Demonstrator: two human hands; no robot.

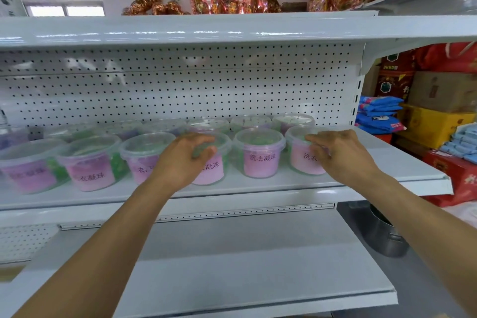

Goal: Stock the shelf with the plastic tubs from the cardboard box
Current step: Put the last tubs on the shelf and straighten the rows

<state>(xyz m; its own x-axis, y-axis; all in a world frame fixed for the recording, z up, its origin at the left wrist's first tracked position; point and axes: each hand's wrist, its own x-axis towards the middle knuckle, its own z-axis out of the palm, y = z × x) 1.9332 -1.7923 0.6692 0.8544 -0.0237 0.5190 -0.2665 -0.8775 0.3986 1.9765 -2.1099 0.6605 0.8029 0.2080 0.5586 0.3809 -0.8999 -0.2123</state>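
Several clear plastic tubs with pink labels and see-through lids stand in two rows on the white middle shelf (pixel 258 186). My left hand (pixel 185 160) wraps around the front of one tub (pixel 214 170) in the front row. My right hand (pixel 340 155) grips the rightmost front tub (pixel 302 160) near its rim. Between them stands a free tub (pixel 259 154). The cardboard box is out of view.
A white pegboard (pixel 180 90) backs the shelf. An upper shelf (pixel 180 28) carries red and gold packets. A lower shelf (pixel 232 266) lies below. Stacked boxes (pixel 436 121) and blue packs stand at the right, with a metal pot (pixel 387 235) on the floor.
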